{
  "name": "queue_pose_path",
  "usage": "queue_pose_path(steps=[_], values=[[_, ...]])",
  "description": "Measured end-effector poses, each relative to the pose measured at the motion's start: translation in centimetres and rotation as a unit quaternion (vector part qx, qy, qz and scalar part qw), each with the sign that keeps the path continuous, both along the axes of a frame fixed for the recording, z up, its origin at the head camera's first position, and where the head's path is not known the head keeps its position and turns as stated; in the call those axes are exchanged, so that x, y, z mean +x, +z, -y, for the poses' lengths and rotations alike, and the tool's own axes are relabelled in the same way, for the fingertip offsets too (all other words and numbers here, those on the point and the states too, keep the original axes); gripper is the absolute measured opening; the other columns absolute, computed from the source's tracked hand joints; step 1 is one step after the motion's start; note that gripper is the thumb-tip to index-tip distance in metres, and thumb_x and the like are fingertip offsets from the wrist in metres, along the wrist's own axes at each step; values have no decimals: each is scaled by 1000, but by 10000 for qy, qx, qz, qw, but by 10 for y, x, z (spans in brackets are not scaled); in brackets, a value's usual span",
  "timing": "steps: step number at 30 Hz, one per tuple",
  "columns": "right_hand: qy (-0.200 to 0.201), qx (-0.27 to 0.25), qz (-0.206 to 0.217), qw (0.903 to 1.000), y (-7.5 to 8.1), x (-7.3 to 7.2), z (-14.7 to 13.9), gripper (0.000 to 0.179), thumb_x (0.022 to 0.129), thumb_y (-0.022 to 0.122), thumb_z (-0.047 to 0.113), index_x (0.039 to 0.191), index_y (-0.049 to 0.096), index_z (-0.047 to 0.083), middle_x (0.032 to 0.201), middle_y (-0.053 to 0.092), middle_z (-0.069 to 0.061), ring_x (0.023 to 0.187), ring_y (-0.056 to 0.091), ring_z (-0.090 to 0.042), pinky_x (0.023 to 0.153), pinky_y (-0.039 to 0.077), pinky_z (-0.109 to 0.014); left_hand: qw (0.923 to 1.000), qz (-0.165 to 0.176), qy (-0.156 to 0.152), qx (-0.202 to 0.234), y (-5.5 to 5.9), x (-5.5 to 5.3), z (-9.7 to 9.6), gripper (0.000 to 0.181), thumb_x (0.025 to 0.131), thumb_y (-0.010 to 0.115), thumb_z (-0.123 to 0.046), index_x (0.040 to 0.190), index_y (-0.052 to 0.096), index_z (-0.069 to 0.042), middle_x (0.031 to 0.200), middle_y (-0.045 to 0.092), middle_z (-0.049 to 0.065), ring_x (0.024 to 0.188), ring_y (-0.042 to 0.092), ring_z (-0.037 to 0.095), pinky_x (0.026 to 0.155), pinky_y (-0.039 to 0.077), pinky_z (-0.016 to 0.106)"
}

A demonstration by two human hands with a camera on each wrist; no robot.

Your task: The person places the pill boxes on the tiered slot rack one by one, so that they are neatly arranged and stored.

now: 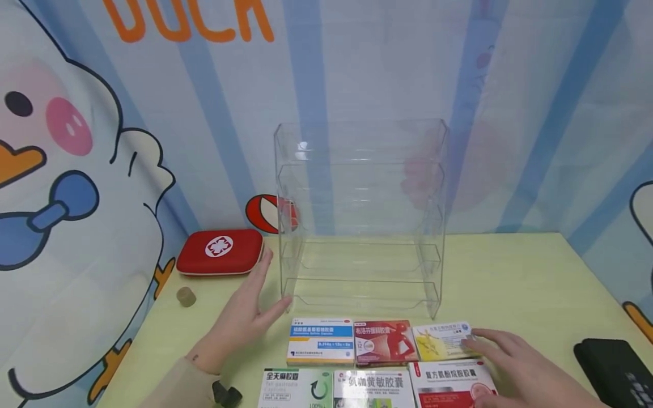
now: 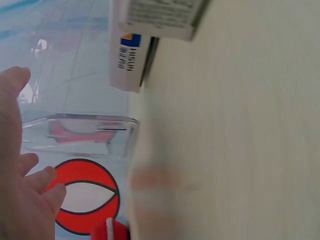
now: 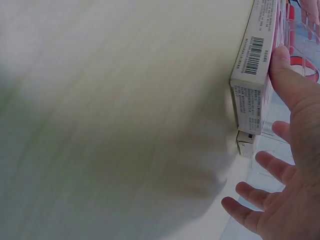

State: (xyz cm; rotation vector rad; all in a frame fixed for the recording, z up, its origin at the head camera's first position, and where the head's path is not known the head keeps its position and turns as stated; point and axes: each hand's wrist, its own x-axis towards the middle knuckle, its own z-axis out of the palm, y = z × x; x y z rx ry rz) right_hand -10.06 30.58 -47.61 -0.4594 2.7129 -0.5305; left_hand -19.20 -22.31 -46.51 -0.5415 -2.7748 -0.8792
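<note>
A clear tiered acrylic rack (image 1: 359,292) stands upright at mid-table, nothing visible on its tiers. My left hand (image 1: 245,311) is beside its lower left corner, fingers extended, holding nothing. In front lie medicine boxes in two rows. The back row has a blue-and-white box (image 1: 320,344), a red box (image 1: 386,344) and a white-and-yellow box (image 1: 440,343). Nearer are a green-and-white box (image 1: 293,391), a white capsule box (image 1: 374,391) and a red-and-white box (image 1: 446,382). My right hand (image 1: 530,371) rests at their right edge, fingers loosely spread, thumb against the red-and-white box (image 3: 252,55).
A red zip case (image 1: 220,253) with a white emblem lies at the back left, a small brown cylinder (image 1: 186,296) before it. At the right edge lies a black object (image 1: 609,368). A printed cartoon curtain (image 1: 367,68) hangs behind the pale yellow table (image 1: 500,283).
</note>
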Motion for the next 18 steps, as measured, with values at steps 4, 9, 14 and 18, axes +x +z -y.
queue_pose_path(steps=[4,9,14,18], values=[[-249,-62,261,9993,-5,1,2,87,89,74,79,156,60,26,166,51,-11,148,50,-46,100,59,-74,9991,308,115,272,-14,1,8,103,103,76,-47,179,10,-26,185,24,5,170,31,36,130,39,66],[-152,180,-18,9997,-6,3,1,86,88,71,82,148,68,21,156,60,-4,138,56,-35,98,63,-62,9955,427,-47,840,-24,-5,12,105,102,79,-43,179,7,-32,182,33,5,166,40,34,129,43,59],[-184,322,-70,9993,-5,4,-1,78,88,72,81,139,74,21,139,64,6,121,57,-18,88,62,-35,9885,704,-356,1292,-25,-10,10,106,102,81,-37,179,7,-34,179,40,2,162,47,32,126,46,52],[-485,73,206,9986,-1,4,-1,68,90,79,70,134,72,19,133,64,4,116,57,-17,85,59,-29,9856,778,-501,1415,-25,-14,7,105,101,82,-34,179,13,-29,177,44,3,159,51,31,124,48,50]])
